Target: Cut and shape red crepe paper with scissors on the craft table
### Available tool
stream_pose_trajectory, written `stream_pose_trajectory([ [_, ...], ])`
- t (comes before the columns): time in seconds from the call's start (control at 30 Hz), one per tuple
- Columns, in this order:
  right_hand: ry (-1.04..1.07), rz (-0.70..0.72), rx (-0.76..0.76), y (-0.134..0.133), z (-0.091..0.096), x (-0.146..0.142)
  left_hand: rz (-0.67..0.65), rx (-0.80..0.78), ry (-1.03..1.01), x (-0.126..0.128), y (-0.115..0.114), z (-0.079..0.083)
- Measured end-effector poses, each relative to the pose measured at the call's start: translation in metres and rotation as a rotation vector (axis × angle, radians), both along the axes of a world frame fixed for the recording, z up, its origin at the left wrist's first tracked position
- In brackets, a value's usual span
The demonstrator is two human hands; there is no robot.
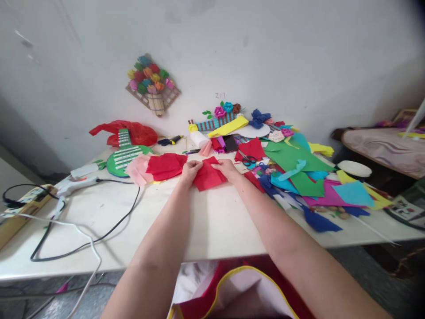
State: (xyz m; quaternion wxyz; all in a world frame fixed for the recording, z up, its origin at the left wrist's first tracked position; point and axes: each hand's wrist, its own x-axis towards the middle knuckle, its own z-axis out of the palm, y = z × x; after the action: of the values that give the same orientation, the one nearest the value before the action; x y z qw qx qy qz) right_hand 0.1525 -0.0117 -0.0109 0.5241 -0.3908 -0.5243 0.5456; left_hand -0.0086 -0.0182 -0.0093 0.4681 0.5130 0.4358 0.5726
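Note:
Between my two hands is a red sheet of crepe paper (pixel 208 176), just above the white table. My left hand (pixel 190 172) pinches its left upper edge between thumb and fingers. On the opposite edge, my right hand (pixel 227 169) closes on the same sheet. More red crepe paper (pixel 166 166) lies to the left of my left hand, partly over a pale pink piece (pixel 138 169). Dark-handled scissors (pixel 248 160) rest beyond my right hand, near another red piece (pixel 253 149).
Coloured paper scraps (pixel 305 159) pile up on the right of the table (pixel 219 226). A glue gun (pixel 78 185) with a black cord, a power strip (pixel 26 210) and a green guitar-shaped craft (pixel 128 156) occupy the left. A paper flower decoration (pixel 151 82) hangs on the wall.

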Motion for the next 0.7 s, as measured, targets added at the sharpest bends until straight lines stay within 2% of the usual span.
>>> stream_pose_trajectory([
  [0.23, 0.073, 0.055, -0.008, -0.0046, 0.0042, -0.0001, -0.002, -0.03, -0.051, -0.0013, 0.0006, -0.001],
  [0.7, 0.047, 0.101, 0.066, 0.0001, 0.0006, 0.0005, -0.009, -0.045, -0.099, -0.0011, -0.0005, -0.0003],
])
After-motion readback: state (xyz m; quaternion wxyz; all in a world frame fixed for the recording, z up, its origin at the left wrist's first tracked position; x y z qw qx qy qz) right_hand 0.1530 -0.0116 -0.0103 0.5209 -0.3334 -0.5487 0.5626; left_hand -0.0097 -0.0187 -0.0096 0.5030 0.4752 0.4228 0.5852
